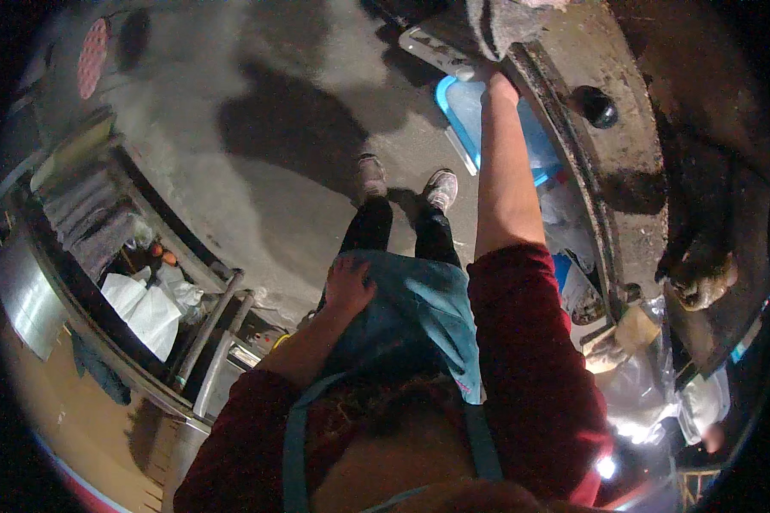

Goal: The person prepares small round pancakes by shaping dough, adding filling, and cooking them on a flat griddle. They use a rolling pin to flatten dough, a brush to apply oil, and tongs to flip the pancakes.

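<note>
My left hand (350,285) rests on the front of my blue-green apron (446,320), fingers somewhat apart and nothing visible in them. My right arm reaches far forward, beside the edge of a worn tabletop (622,160). Only the wrist end of my right hand (502,86) shows; its fingers are hidden near a grey cloth (516,32) hanging at the table's edge, so its grip cannot be seen. Below that forearm is a clear plastic container or lid with a blue rim (450,106). Next to the wrist lies a pale, flat, rounded piece (433,52).
A black round object (597,107) sits on the tabletop. Clear plastic bags (638,391) are at the lower right. On the left, a low shelf (212,269) holds white paper sheets (144,308) and grey cloth (96,221). A pink round stool top (94,58) stands farther off.
</note>
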`<action>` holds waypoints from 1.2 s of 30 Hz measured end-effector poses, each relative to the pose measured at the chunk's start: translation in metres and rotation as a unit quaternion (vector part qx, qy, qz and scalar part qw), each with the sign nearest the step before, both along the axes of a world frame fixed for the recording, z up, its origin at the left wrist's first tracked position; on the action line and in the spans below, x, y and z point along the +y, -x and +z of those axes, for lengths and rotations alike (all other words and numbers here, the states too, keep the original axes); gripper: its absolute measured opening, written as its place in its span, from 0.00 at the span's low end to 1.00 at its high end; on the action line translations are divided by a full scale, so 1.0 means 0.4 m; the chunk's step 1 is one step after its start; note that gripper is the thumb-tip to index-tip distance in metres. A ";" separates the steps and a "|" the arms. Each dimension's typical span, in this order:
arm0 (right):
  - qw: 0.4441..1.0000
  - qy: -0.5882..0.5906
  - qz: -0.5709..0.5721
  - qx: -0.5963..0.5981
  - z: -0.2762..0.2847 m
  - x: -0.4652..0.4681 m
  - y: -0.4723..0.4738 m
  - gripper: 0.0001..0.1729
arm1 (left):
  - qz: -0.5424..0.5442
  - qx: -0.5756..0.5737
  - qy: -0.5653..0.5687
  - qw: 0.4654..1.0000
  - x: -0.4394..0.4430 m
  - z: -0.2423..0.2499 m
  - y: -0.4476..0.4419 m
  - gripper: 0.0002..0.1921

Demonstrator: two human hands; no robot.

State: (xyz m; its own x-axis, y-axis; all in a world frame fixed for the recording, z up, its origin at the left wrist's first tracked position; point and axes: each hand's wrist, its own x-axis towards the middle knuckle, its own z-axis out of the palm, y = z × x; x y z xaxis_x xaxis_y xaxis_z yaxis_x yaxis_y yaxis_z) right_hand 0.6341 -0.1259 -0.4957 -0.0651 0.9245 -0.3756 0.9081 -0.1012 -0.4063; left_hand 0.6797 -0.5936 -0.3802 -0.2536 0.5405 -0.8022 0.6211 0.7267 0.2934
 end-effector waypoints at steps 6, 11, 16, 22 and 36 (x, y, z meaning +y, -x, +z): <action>0.736 0.191 -0.290 0.580 0.101 -0.164 -0.273 0.17 | 0.016 0.006 -0.005 1.000 0.003 -0.003 -0.005 0.25; 0.733 0.171 -0.348 0.559 0.160 -0.313 -0.470 0.22 | -0.007 0.023 0.011 1.000 0.019 0.004 0.002 0.24; 0.712 0.160 -0.348 0.589 0.162 -0.367 -0.569 0.24 | 0.005 0.011 -0.022 1.000 0.028 0.005 0.008 0.23; 0.684 0.155 -0.404 0.588 0.074 -0.339 -0.612 0.18 | -0.023 0.033 -0.046 0.998 0.036 -0.001 0.010 0.23; 0.600 0.221 -0.437 0.633 0.120 -0.421 -0.301 0.20 | 0.014 0.014 -0.030 0.999 0.049 -0.011 0.018 0.23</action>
